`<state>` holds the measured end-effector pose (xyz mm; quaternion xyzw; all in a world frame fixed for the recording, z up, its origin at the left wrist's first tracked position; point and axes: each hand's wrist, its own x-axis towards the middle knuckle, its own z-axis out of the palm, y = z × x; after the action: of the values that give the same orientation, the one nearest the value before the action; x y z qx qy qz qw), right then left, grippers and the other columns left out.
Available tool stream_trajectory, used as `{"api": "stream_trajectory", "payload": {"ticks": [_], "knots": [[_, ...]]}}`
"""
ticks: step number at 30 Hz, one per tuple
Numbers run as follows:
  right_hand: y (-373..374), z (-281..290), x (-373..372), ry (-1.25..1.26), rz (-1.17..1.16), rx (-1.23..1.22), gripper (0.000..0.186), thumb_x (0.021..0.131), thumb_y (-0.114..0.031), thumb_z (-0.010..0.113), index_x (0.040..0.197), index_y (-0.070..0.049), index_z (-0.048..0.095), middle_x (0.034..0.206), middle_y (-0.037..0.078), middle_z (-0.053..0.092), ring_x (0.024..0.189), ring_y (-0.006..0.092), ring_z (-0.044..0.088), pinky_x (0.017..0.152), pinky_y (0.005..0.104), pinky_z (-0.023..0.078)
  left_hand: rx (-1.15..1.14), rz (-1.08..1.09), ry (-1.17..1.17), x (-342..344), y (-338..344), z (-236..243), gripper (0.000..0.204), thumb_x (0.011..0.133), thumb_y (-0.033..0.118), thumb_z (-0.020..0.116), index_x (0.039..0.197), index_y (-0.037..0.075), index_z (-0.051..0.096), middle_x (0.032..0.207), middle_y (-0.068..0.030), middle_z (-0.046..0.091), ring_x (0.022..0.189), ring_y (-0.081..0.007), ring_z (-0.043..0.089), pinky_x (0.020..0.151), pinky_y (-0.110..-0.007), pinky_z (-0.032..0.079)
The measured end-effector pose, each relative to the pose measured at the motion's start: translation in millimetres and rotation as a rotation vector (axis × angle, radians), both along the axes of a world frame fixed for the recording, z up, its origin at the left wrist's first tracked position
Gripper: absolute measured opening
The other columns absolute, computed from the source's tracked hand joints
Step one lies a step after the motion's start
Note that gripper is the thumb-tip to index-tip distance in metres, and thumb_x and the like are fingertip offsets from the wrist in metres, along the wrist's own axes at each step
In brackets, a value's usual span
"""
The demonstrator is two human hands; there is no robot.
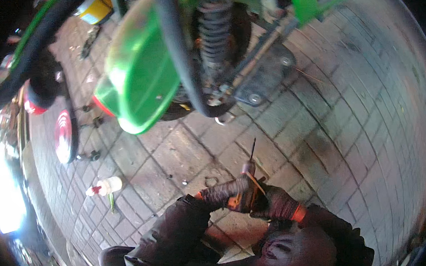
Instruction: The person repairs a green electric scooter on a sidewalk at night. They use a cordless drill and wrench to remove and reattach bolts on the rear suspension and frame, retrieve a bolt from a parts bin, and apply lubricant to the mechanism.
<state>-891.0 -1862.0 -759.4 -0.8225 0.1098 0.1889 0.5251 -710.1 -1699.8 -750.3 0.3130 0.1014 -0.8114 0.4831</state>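
Note:
Close in front of my body, both gloved hands are closed around an orange-and-black cordless drill (238, 201). My left hand (221, 193) grips it from the left, near its front. My right hand (280, 203) wraps its right and rear side; those fingertips are partly hidden. From the drill's nose a long thin dark bit (253, 149) points away from me, touching nothing. A thin orange-tan strip, too blurred to name, crosses beside the nose. Beyond the bit stands a green two-wheeler with a curved green fender (144, 83) and a coil-spring shock absorber (213, 30).
On the brick paving (368, 136) lie a white bottle (110, 184) with a red cap and small dark hardware pieces (211, 181). A red round part (64, 137) is at the left, a yellow container (96, 11) at the far left. A dark plate (268, 73) sits beside the shock absorber.

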Motion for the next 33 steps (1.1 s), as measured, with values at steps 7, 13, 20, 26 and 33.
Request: {"api": "stream_trajectory", "payload": {"ticks": [7,13,20,26,33], "knots": [[35.9,8.9,84.0,-0.044,0.459,0.379,0.081,0.072,-0.042,0.081,0.134,-0.004,0.046,0.104,0.021,0.068,0.093,0.0344,0.067,0.084,0.0416,0.052,0.44,0.567,0.113,-8.4,80.2,31.4,0.068,0.082,0.063,0.066,0.117,0.005,0.06,0.109,-0.0168,0.067,0.086,-0.0282,0.066,0.077,-0.043,0.056],[50.8,40.6,165.6,-0.014,0.536,0.463,0.044,0.091,-0.03,0.063,0.126,-0.004,0.059,0.097,0.019,0.07,0.093,0.0303,0.068,0.079,0.0404,0.053,0.32,0.925,-0.193,14.7,165.1,110.5,0.067,0.093,0.059,0.049,0.117,-0.002,0.059,0.112,-0.0207,0.065,0.099,-0.0319,0.065,0.088,-0.045,0.053],[39.8,27.7,180.3,-0.223,0.466,-0.086,0.034,0.091,-0.031,0.058,0.108,-0.002,0.067,0.089,0.025,0.067,0.084,0.0398,0.065,0.072,0.0462,0.051,0.321,1.23,-0.877,0.9,263.8,231.1,0.034,0.091,0.043,0.062,0.106,0.012,0.062,0.097,-0.0089,0.066,0.097,-0.0292,0.065,0.088,-0.048,0.052],[37.5,65.9,191.3,0.099,0.679,-0.459,0.036,0.092,-0.039,0.057,0.103,-0.007,0.069,0.093,0.025,0.066,0.083,0.041,0.065,0.07,0.0503,0.05,0.503,0.915,-1.04,26.3,275.8,236.7,0.062,0.092,0.063,0.048,0.102,0.004,0.063,0.097,-0.0193,0.066,0.087,-0.0316,0.065,0.078,-0.045,0.054],[119.5,144.1,263.9,0.059,0.657,-0.578,0.044,0.087,-0.044,0.056,0.114,-0.01,0.065,0.094,0.021,0.068,0.087,0.041,0.065,0.076,0.0498,0.053,0.09,1.115,-0.419,91.5,326.7,215.9,0.057,0.089,0.057,0.058,0.1,0.001,0.057,0.09,-0.0176,0.064,0.096,-0.0419,0.064,0.079,-0.048,0.053]]}}
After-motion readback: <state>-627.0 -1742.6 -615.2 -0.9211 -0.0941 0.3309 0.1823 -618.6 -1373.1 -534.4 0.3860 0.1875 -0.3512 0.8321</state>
